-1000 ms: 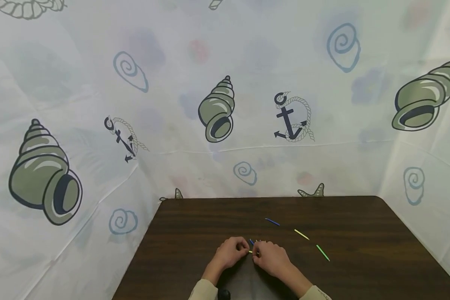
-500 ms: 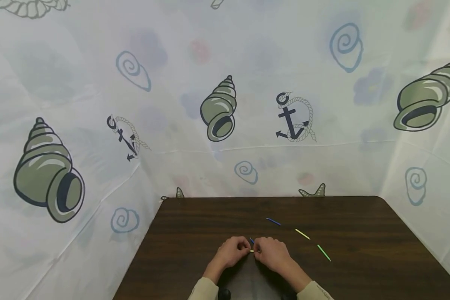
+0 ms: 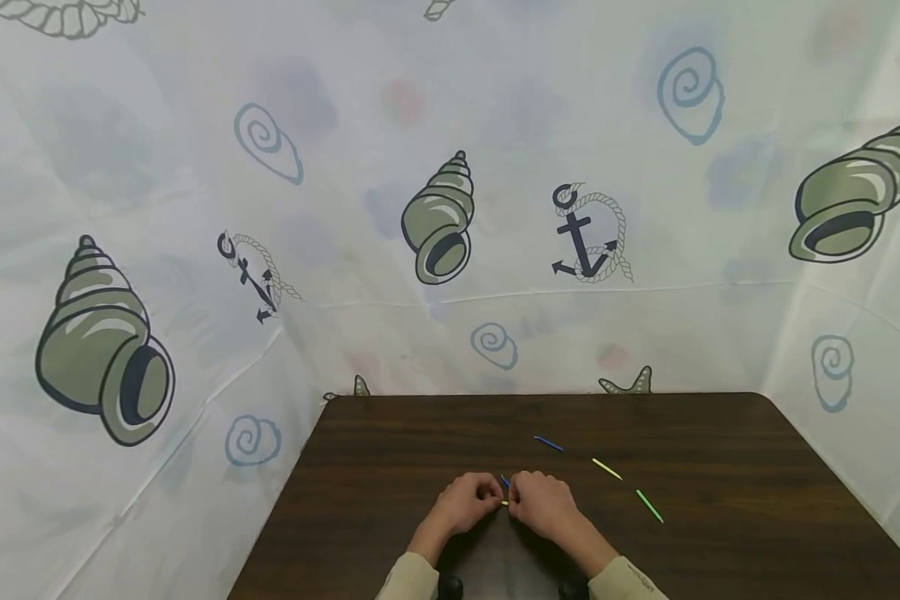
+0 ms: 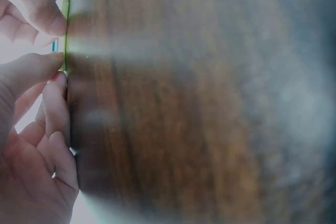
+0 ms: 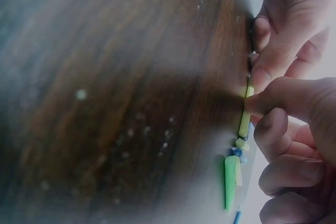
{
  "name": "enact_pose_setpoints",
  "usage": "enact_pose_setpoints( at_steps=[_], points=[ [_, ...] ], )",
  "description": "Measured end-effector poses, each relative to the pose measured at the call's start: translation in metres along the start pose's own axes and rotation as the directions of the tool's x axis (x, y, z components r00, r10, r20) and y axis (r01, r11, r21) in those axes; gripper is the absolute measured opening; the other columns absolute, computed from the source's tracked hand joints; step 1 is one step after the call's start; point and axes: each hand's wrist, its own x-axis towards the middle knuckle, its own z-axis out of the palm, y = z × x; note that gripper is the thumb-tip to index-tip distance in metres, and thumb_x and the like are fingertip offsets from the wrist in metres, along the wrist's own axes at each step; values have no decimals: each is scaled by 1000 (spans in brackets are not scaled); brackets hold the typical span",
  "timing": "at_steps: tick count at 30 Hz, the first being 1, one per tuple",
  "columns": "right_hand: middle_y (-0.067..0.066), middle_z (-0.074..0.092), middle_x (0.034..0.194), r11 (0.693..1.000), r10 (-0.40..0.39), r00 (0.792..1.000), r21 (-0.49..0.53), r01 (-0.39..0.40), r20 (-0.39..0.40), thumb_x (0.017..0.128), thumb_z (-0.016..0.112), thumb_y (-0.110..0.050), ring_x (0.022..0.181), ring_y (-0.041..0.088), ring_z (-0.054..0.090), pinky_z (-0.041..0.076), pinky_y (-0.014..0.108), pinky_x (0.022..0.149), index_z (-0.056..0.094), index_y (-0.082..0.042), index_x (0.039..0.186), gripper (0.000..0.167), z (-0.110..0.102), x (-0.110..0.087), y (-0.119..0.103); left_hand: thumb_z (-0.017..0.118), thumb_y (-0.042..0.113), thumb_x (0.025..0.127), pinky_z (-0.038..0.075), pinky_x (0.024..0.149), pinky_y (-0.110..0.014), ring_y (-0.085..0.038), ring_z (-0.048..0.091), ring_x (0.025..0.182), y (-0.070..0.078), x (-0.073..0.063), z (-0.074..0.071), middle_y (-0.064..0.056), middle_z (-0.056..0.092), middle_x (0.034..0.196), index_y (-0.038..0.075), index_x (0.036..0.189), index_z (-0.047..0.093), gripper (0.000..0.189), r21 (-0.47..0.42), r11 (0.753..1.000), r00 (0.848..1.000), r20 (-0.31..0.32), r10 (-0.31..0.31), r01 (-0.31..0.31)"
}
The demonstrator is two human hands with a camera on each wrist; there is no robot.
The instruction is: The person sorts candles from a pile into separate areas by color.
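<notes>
My left hand (image 3: 461, 506) and right hand (image 3: 546, 505) meet near the table's front middle, fingertips almost touching. Between them is a thin yellow stick (image 5: 245, 116), pinched by the thumb and fingers of both hands. Its material is unclear. A blue stick (image 3: 505, 481) lies just beyond the hands, partly covered by the right one. Small pieces lie below the yellow stick in the right wrist view, among them a yellow ball (image 5: 240, 142), a blue ball (image 5: 237, 152) and a pointed green stick (image 5: 230, 182).
Farther back and to the right on the dark wooden table (image 3: 390, 433) lie a blue stick (image 3: 548, 443), a yellow stick (image 3: 607, 469) and a green stick (image 3: 650, 506). A white curtain (image 3: 345, 208) printed with shells and anchors surrounds the table's back and sides.
The head view has shifted slightly, so everything appears a little farther right. Both hands keep nearly the same pose on the yellow stick, with only small finger movements. The loose sticks stay in place.
</notes>
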Motion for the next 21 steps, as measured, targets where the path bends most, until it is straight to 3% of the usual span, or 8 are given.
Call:
enact_pose_setpoints(
  at_steps=[14, 21],
  points=[
    [-10, 56, 60, 999, -33, 998, -23, 35, 57, 87, 77, -15, 54, 12, 49, 41, 35, 54, 63, -25, 64, 29, -5, 5, 2, 76, 21, 101, 42, 71, -37, -10, 57, 74, 2, 6, -1, 10, 67, 86, 27, 97, 75, 7, 7, 1000, 1000, 18, -2, 2],
    [-11, 58, 67, 1000, -21, 998, 21, 20, 62, 88, 77, -20, 58, 11, 52, 42, 34, 55, 64, -25, 73, 21, -9, 6, 11, 77, 21, 100, 41, 68, -35, -10, 57, 72, 3, 5, 1, 9, 66, 85, 21, 101, 74, 3, 3, 1000, 1000, 8, -5, 5]
  ],
)
